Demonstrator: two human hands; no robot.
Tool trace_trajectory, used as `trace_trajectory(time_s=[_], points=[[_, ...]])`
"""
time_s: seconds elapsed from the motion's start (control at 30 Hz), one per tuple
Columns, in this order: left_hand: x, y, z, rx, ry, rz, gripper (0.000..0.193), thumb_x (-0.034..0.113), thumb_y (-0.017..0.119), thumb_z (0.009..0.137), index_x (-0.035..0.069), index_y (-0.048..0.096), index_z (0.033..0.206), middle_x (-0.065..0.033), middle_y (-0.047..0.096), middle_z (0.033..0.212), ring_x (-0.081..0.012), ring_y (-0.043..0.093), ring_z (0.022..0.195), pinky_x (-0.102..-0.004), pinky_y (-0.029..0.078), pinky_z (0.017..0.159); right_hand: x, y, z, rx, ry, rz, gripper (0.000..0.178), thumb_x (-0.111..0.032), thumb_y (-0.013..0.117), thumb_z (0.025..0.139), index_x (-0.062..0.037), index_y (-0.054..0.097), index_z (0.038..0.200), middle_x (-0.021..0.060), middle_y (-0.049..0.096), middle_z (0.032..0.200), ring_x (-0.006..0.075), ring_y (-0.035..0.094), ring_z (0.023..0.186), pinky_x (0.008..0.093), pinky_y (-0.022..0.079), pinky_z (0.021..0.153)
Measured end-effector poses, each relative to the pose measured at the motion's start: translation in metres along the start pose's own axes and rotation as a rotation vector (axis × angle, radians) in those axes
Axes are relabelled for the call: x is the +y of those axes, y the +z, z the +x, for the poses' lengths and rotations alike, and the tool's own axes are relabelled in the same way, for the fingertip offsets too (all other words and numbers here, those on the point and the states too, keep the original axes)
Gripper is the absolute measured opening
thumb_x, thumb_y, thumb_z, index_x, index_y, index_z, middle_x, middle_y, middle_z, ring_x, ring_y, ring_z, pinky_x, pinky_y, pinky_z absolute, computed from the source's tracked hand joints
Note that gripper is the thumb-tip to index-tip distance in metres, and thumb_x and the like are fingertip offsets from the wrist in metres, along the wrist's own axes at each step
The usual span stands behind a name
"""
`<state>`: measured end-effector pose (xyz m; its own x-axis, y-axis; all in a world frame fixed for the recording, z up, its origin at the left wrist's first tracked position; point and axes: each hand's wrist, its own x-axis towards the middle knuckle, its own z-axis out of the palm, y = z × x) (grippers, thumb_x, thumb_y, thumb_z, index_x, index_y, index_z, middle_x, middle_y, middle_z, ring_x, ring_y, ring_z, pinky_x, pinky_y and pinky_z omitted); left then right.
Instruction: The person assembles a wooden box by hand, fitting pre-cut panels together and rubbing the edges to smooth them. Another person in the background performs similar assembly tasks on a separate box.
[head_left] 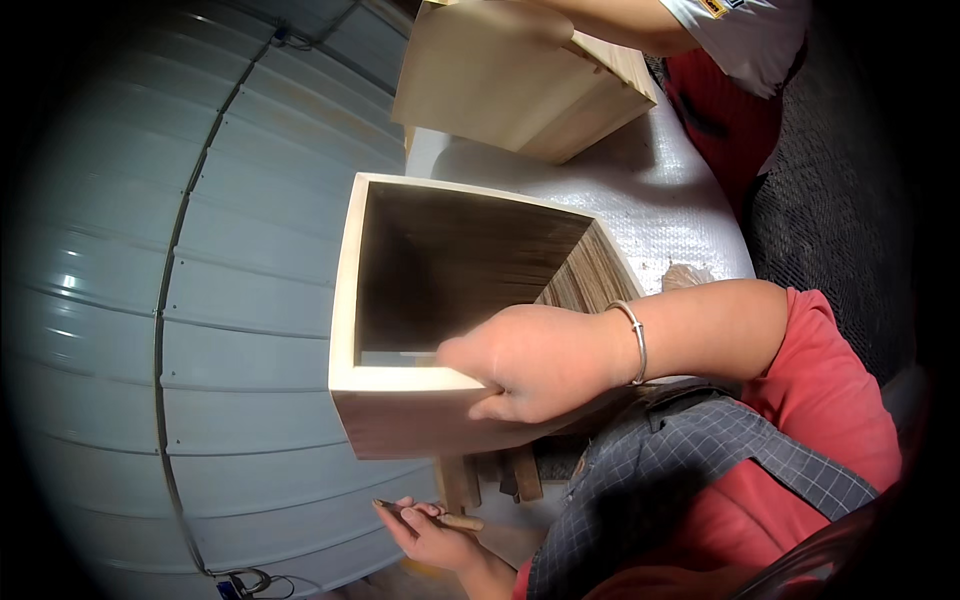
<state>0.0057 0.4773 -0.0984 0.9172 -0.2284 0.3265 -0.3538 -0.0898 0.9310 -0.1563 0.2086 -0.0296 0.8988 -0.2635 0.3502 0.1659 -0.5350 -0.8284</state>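
Note:
An open-topped wooden box point(345, 290) with pale rim edges and a dark-grained inside fills the middle. My right hand point(545, 362), with a silver bangle at the wrist, is closed over its near rim. The fingers curl inside and the thumb presses the outer face. Below the box, my left hand point(435, 540) is closed around a slim wooden-handled tool point(460, 522). Its working end is too small to make out, and the tool is apart from the box.
A second wooden box point(490, 80) stands beyond, with a co-worker's arm point(630, 22) reaching over it. White bubble-like wrap point(690, 215) covers the worktop, with a brownish lump point(685, 275) on it. Wood pieces point(490, 480) show below the box. A pale panelled wall point(260, 300) rises at left.

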Motion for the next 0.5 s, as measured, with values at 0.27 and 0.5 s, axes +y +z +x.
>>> trace_trajectory(time_s=[0.27, 0.5], points=[[-0.053, -0.014, 0.016, 0.210, -0.196, -0.538, 0.028, 0.023, 0.043, 0.108, -0.002, 0.046, 0.122, -0.0093, 0.053, 0.100, -0.0136, 0.044, 0.070, -0.0278, 0.040, 0.062, 0.008, 0.019, -0.026, -0.031, -0.170, -0.138, 0.030, -0.018, 0.072, 0.084, -0.0040, 0.054, 0.103, 0.0164, 0.065, 0.083, 0.0410, 0.064, 0.078, 0.0482, 0.049, 0.065], [-0.107, -0.050, 0.003, 0.304, -0.401, -0.627, 0.028, 0.030, 0.046, 0.107, 0.003, 0.050, 0.103, -0.0053, 0.051, 0.085, -0.0147, 0.046, 0.064, -0.0275, 0.044, 0.060, 0.005, 0.024, -0.038, 0.039, -0.164, -0.136, 0.019, -0.009, 0.069, 0.079, 0.0004, 0.056, 0.089, 0.0160, 0.067, 0.075, 0.0380, 0.068, 0.077, 0.0457, 0.052, 0.067]])
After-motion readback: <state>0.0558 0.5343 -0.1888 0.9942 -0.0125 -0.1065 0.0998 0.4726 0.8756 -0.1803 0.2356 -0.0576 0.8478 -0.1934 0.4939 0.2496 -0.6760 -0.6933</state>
